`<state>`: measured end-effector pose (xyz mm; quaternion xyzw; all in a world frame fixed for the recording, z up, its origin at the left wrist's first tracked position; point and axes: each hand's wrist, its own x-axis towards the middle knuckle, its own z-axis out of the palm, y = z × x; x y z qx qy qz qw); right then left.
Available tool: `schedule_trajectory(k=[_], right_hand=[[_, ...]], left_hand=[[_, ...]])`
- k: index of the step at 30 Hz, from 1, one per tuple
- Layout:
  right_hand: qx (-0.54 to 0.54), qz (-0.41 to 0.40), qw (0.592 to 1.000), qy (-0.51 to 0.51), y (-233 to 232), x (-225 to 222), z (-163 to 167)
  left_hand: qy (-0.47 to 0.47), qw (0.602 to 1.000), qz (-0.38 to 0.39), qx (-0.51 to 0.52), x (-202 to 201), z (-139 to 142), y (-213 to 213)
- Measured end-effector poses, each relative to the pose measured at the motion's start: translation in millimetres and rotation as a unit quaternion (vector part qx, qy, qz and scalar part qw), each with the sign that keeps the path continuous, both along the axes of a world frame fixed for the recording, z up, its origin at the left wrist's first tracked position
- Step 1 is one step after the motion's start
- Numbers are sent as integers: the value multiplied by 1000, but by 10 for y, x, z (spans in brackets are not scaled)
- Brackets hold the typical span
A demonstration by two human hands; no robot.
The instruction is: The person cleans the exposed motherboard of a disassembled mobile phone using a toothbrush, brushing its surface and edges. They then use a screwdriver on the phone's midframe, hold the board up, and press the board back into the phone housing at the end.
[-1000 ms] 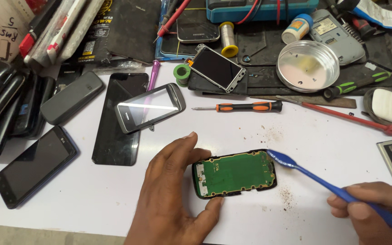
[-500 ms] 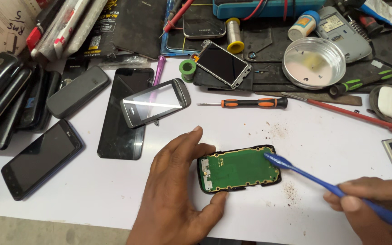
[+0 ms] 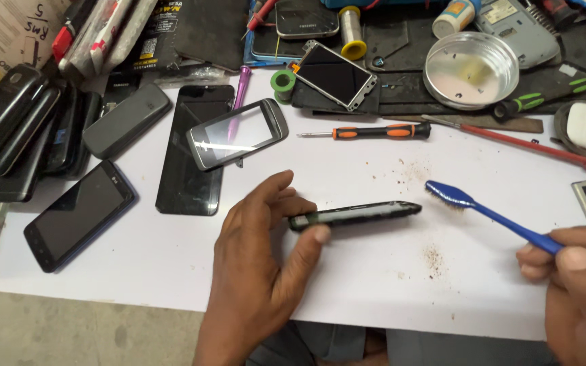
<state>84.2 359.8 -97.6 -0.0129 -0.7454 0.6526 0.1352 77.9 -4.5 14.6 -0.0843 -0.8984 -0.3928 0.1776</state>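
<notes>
My left hand [image 3: 259,271] grips a black phone body [image 3: 357,214] with a green circuit board by its left end, thumb below and fingers above. The phone body is tipped up on edge over the white table [image 3: 347,169], so only its thin side shows. My right hand [image 3: 578,291] at the lower right holds a blue toothbrush [image 3: 490,213]. The brush's bristled head hangs just right of the phone body, apart from it. Brown dust specks lie on the table below and behind the brush.
Several black phones [image 3: 79,213] and screen panels [image 3: 194,149] lie at the left. A phone front frame [image 3: 239,133], an orange-black screwdriver [image 3: 374,131], a round metal tin [image 3: 471,69], a red-handled tool [image 3: 544,150] and a green screwdriver [image 3: 551,98] crowd the back.
My left hand has tipped the phone body from lying flat, board up, onto its edge. The toothbrush has drawn back to the right, off the board.
</notes>
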Motion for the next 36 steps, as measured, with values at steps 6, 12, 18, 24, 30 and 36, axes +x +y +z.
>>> schedule_trajectory(k=[6, 12, 18, 24, 30, 36], right_hand=[[20, -21, 1000, 2, -79, 13, 53], [6, -12, 1000, 23, -143, -18, 74], [38, -43, 998, -15, -285, -10, 281], [135, -76, 988, -14, -818, -2, 893], [412, 36, 908, 66, -928, 12, 1321], [584, 72, 789, 174, -555, -299, 1193]], left_hand=[[-59, 994, 82, 50, 22, -5, 38], [-10, 999, 50, 19, 25, 29, 27], [54, 996, 23, -68, 11, 40, 19], [45, 995, 12, -84, 8, 18, 28], [76, 995, 8, -61, 73, 7, 6], [122, 990, -28, -57, 142, 38, 0]])
